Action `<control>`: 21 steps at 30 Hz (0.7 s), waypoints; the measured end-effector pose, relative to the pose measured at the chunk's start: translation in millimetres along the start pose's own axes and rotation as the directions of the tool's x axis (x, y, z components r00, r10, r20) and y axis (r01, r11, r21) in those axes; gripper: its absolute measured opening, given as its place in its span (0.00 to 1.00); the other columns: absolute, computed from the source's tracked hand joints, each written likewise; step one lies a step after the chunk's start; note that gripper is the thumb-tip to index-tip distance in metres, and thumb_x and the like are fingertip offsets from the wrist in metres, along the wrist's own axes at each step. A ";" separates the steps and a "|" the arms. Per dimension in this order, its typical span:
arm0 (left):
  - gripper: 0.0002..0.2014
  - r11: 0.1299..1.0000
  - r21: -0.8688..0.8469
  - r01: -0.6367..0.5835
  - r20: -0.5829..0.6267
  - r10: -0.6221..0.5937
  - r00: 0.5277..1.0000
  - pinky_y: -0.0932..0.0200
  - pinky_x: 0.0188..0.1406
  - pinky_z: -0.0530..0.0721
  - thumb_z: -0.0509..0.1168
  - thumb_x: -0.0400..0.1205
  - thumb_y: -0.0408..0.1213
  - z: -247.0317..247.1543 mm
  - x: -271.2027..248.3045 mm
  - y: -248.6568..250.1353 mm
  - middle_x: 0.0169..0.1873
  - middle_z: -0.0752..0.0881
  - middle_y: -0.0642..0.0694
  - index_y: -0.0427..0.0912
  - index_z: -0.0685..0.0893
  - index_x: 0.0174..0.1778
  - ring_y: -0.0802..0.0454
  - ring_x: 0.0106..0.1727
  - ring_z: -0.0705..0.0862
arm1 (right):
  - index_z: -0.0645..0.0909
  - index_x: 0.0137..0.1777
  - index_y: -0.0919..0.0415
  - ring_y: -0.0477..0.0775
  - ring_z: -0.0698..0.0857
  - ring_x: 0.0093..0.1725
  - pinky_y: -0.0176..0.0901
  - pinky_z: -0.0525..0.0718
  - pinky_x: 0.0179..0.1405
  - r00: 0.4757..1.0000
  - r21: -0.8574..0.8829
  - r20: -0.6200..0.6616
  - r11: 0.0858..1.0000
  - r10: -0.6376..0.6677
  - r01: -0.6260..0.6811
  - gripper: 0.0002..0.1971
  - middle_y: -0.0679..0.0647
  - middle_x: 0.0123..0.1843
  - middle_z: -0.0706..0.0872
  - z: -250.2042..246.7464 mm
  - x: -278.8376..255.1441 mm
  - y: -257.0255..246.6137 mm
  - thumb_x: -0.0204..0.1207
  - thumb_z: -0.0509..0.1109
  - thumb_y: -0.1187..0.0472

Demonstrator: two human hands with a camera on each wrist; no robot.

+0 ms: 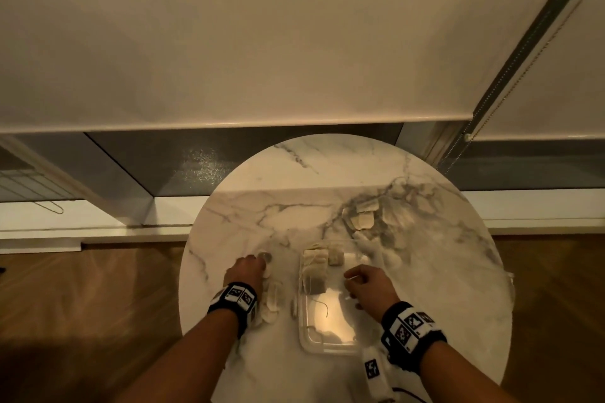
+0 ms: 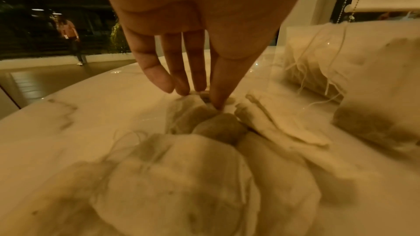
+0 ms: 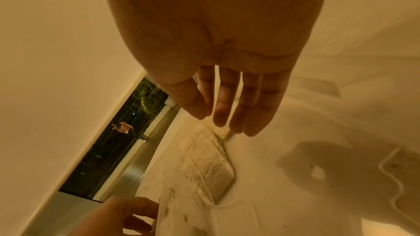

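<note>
A round white table top with grey marble veining point(image 1: 327, 173) carries a clear rectangular plastic container point(image 1: 327, 349) at its near centre. Several pale paper tea bags point(image 1: 316, 267) lie packed at the far end of the container; its near end holds only a loose thin string point(image 1: 324, 309). A group of loose tea bags point(image 1: 271, 304) lies on the table top just left of the container, and a second small heap of tea bags point(image 1: 363, 217) lies well apart, beyond the container's far right corner. The left hand point(image 1: 244, 271) is lowered over the loose group. In the left wrist view its fingers point(image 2: 181, 78) point straight down, and the thumb tip and fingertips meet on the top edge of the farthest tea bag point(image 2: 184, 112) of that group, pinching it while the bag rests on the table top. The right hand point(image 1: 371, 286) hangs above the middle of the container, near the packed tea bags. Its fingers are relaxed, close together and nearly straight, and hold nothing. Each wrist carries a black band with black-and-white square markers point(image 1: 234, 296). A cream roller blind point(image 1: 262, 42) hangs behind the table, above a brown wooden floor point(image 1: 82, 304).
</note>
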State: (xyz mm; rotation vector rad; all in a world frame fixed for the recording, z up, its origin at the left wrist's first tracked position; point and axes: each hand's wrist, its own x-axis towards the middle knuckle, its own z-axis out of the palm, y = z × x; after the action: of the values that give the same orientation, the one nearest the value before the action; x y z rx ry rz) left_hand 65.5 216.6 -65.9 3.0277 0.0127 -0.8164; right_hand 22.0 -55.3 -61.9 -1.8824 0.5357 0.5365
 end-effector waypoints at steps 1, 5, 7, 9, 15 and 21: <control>0.19 1.000 0.009 -0.008 -0.001 0.008 1.000 0.47 0.64 0.81 0.59 0.84 0.39 0.4 0.4 0.9 0.66 0.80 0.43 0.50 0.75 0.72 0.41 0.66 0.79 | 0.87 0.47 0.54 0.53 0.88 0.37 0.42 0.87 0.31 1.000 -0.006 -0.001 1.000 0.001 -0.001 0.05 0.56 0.41 0.90 -1.2 -0.8 1.0 0.75 0.73 0.65; 0.18 0.999 0.041 -0.009 -0.017 0.010 1.000 0.47 0.63 0.81 0.59 0.84 0.40 -1.5 -0.4 2.8 0.65 0.81 0.42 0.48 0.77 0.70 0.41 0.66 0.80 | 0.87 0.46 0.54 0.52 0.88 0.35 0.41 0.86 0.31 1.000 -0.019 -0.001 1.000 -0.001 0.001 0.05 0.55 0.40 0.90 -2.7 -3.9 1.8 0.75 0.73 0.65; 0.18 0.999 0.029 -0.019 -0.037 0.020 0.999 0.47 0.62 0.82 0.58 0.84 0.40 -2.9 -1.5 1.9 0.63 0.81 0.42 0.50 0.78 0.69 0.41 0.64 0.81 | 0.87 0.47 0.54 0.51 0.87 0.35 0.41 0.86 0.31 1.000 -0.022 -0.009 1.000 -0.006 0.006 0.06 0.55 0.39 0.90 -2.7 -5.5 1.1 0.75 0.72 0.65; 0.17 0.999 -0.020 -0.029 -0.083 0.027 0.996 0.49 0.60 0.83 0.58 0.83 0.39 -5.3 -2.3 0.7 0.62 0.83 0.44 0.53 0.79 0.67 0.41 0.62 0.82 | 0.87 0.46 0.54 0.51 0.87 0.35 0.41 0.86 0.31 1.000 -0.020 -0.018 1.000 -0.015 0.015 0.06 0.54 0.38 0.90 -2.6 -7.3 -0.6 0.75 0.72 0.65; 0.10 0.934 -0.346 -0.089 -0.273 -0.010 0.962 0.56 0.45 0.81 0.57 0.87 0.44 -21.9 -15.9 4.2 0.49 0.86 0.47 0.48 0.82 0.55 0.45 0.49 0.85 | 0.87 0.45 0.51 0.51 0.88 0.37 0.46 0.89 0.39 0.997 -0.003 -0.023 0.997 -0.079 0.079 0.06 0.53 0.38 0.90 1.1 -12.6 -4.7 0.75 0.73 0.63; 0.02 0.719 -0.606 -0.340 -0.412 0.082 0.907 0.62 0.36 0.79 0.63 0.86 0.43 -32.8 -49.1 14.7 0.36 0.85 0.55 0.54 0.78 0.47 0.56 0.38 0.83 | 0.87 0.55 0.53 0.53 0.87 0.44 0.40 0.87 0.35 0.965 0.139 0.078 0.961 -0.249 0.237 0.07 0.56 0.49 0.87 11.2 -29.3 -31.3 0.78 0.73 0.62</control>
State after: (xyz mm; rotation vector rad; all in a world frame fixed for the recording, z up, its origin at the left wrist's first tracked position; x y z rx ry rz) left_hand 39.7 201.8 -12.8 2.3645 -0.0385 -0.1536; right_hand 15.7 -30.7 -25.5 -1.7587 0.2640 0.4155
